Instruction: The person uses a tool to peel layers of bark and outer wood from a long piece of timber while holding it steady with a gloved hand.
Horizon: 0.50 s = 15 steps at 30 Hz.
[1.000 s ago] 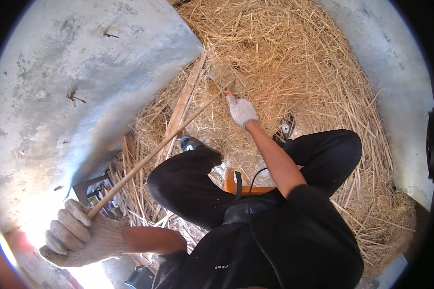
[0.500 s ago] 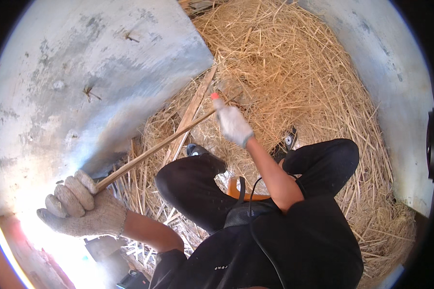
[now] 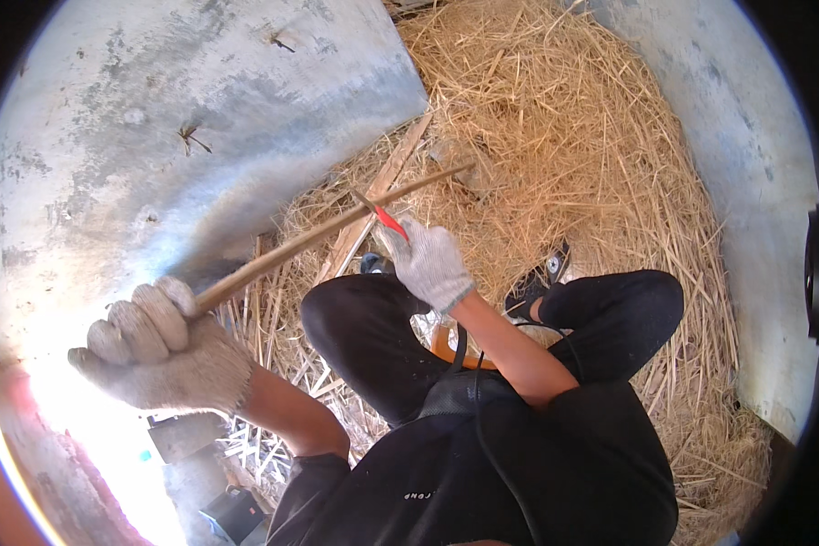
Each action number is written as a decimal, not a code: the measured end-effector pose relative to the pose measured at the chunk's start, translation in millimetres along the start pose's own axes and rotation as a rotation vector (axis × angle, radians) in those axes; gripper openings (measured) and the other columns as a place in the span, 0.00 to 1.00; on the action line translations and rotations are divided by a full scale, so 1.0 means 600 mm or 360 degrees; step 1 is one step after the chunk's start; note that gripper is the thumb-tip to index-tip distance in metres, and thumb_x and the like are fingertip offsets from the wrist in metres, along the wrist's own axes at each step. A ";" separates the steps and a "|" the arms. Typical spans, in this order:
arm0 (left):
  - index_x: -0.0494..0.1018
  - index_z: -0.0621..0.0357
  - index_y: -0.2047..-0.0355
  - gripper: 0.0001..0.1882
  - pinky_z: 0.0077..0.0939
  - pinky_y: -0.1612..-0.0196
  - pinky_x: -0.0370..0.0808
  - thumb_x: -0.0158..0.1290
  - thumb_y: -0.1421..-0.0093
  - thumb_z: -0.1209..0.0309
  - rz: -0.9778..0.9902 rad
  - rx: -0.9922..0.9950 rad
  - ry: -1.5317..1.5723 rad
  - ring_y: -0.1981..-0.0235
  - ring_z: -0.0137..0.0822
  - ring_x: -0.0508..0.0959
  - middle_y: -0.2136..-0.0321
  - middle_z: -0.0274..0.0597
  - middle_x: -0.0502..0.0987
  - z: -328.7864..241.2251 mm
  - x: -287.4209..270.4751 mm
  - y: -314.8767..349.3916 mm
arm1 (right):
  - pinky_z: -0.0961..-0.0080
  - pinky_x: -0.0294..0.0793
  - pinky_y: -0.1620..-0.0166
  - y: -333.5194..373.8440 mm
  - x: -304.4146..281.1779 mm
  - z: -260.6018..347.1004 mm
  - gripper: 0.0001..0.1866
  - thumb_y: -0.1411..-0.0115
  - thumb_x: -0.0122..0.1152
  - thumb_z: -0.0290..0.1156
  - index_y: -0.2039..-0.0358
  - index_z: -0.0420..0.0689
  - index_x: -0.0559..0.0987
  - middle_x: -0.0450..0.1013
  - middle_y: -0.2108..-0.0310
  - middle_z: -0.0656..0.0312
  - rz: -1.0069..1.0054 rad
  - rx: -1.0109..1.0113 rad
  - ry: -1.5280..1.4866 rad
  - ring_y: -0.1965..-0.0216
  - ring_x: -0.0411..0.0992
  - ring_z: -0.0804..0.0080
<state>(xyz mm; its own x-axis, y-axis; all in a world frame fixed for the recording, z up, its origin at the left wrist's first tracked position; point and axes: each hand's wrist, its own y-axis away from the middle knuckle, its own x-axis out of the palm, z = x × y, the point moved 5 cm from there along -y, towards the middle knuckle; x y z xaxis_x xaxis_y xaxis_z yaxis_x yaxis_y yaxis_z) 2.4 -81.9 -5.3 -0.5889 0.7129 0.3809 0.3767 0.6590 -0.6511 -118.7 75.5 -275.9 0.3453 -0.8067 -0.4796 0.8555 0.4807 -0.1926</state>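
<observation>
At the left of the frame, the gloved left hand [image 3: 159, 355] has its fingers clenched around the thick end of a tapering wooden stick [image 3: 309, 241]. The stick slants from there toward the upper middle, its thin tip above the straw [image 3: 555, 118]; whether the tip rests on anything, I cannot tell. Gripping it at the butt, with the arm reaching out to the left, leaves most of its length bare, and probably lets that hand set the angle while keeping the fingers away from the blade.

The gloved right hand [image 3: 432, 264], near the centre, has its fingers closed around a red-handled knife [image 3: 389, 221]. The narrow blade points up and left and crosses the stick beyond its midpoint; it seems to meet the wood, though the exact contact is too small to judge. Holding the handle low, just beneath the stick, seems to suit a blade laid across the grain. The knitted gloves presumably guard the skin and add friction on the wood.

A flat wooden plank [image 3: 402, 159] lies on the straw, passing under the line of the stick. The bent knees in black trousers [image 3: 359, 332] are spread at the lower middle, giving both forearms room to work between and beside them
</observation>
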 end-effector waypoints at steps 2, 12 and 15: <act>0.50 0.40 0.87 0.28 0.25 0.89 0.58 0.29 0.25 0.53 -0.0016 0.0003 -0.0022 0.94 0.24 0.48 0.96 0.27 0.49 0.005 -0.001 -0.011 | 0.52 0.73 0.76 -0.003 0.008 -0.005 0.25 0.32 0.51 0.52 0.72 0.42 0.76 0.72 0.84 0.45 0.0032 -0.0001 -0.0045 0.79 0.75 0.42; 0.50 0.40 0.87 0.28 0.26 0.89 0.59 0.29 0.25 0.53 0.0019 0.0002 -0.0033 0.94 0.24 0.49 0.96 0.27 0.49 -0.007 0.003 0.003 | 0.52 0.71 0.74 0.026 -0.035 0.016 0.27 0.30 0.47 0.52 0.67 0.39 0.79 0.74 0.78 0.42 0.0348 0.0275 0.0063 0.74 0.75 0.40; 0.50 0.40 0.87 0.29 0.26 0.89 0.59 0.29 0.25 0.53 0.0079 -0.0001 0.0008 0.94 0.24 0.49 0.96 0.27 0.49 -0.006 0.016 0.012 | 0.47 0.74 0.65 0.008 -0.014 -0.230 0.32 0.30 0.40 0.56 0.69 0.38 0.80 0.77 0.70 0.37 0.0291 0.0863 0.0314 0.67 0.76 0.35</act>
<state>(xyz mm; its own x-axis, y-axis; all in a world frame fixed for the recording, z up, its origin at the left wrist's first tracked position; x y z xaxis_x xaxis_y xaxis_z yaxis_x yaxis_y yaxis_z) 2.1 -69.2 -4.1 -0.5661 0.7457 0.3513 0.4057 0.6230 -0.6688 -170.7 131.9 -391.2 0.4715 -0.6237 -0.6235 0.8817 0.3199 0.3468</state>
